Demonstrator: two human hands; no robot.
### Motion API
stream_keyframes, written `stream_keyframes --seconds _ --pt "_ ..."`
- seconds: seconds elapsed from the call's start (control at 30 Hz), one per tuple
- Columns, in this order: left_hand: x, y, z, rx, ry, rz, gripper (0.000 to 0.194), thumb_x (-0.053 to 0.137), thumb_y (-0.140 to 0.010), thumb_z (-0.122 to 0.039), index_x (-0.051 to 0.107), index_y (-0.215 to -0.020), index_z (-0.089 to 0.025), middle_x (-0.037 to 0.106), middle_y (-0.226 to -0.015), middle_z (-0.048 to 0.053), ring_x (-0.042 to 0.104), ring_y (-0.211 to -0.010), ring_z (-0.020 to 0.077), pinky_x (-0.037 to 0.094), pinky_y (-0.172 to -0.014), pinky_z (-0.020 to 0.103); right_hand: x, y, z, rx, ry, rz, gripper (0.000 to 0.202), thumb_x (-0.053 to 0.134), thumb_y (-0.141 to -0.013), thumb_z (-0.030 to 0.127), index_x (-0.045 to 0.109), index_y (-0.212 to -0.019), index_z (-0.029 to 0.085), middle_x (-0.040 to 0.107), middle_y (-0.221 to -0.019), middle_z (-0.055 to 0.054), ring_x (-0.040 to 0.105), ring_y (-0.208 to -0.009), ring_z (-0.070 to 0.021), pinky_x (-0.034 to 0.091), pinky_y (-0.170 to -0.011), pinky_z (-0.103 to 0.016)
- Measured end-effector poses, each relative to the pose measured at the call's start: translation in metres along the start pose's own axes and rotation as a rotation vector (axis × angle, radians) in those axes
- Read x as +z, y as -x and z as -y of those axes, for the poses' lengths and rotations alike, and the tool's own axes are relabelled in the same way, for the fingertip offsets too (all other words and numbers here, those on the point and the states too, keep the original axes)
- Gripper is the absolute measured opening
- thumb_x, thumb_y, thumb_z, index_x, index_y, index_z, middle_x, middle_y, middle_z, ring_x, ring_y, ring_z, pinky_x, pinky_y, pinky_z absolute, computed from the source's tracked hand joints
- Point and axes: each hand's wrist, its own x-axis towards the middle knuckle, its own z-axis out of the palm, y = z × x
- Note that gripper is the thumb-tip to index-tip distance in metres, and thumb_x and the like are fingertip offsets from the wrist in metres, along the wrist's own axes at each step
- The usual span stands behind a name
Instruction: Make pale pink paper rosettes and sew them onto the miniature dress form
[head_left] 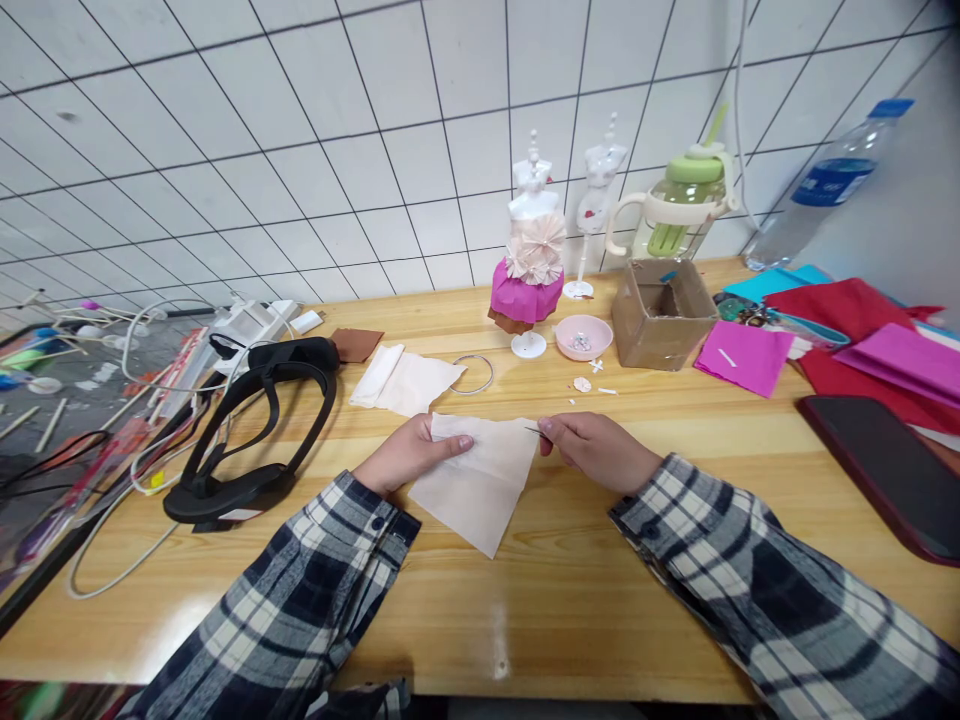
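The left grip (409, 455) pinches the pale cloth (480, 480) at its upper left, the right grip (589, 445) holding a thin tool (533, 431) pointing left at its upper right.

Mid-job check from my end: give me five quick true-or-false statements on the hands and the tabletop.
1. The left hand grips the pale sheet. True.
2. The right hand is empty. False: the right hand holds a thin dark tool by the sheet's upper right corner.
3. The pink bowl stands left of the cardboard box. True.
4. The black headset lies to the right of the pale sheet. False: the black headset lies to its left.
5. The front dress form wears a magenta skirt. True.
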Motion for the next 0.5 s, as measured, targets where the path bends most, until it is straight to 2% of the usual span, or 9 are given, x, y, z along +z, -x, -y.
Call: stream_keyframes --seconds 0.3,0.5 --pt "0.0029 0.0003 -0.0015 -0.005 0.006 0.008 0.045 0.075 -0.07 -0.045 0.07 -0.102 -0.014 0.075 -0.097 0.008 0.068 -0.077 0.0202 0.053 -0.072 0.029 0.0033 -0.0014 0.0022 -0.011 0.03 -0.023 0.049 0.032 -0.093 0.053 0.062 -0.072 0.021 0.058 -0.061 0.0 0.052 -0.061 -0.0147 0.033 -0.058 -0.026" --pt "0.0052 -0.0003 -0.0016 -0.019 0.011 0.012 0.035 0.074 -0.072 -0.041 0.072 -0.095 -0.015 0.076 -0.086 0.005 0.066 -0.07 0.0172 0.052 -0.071 0.027 0.0068 -0.0026 0.0012 -0.021 0.055 -0.026 0.049 0.032 -0.092 0.054 0.051 -0.063 0.02 0.057 -0.06 0.0 0.049 -0.058 -0.0137 0.029 -0.055 -0.026"
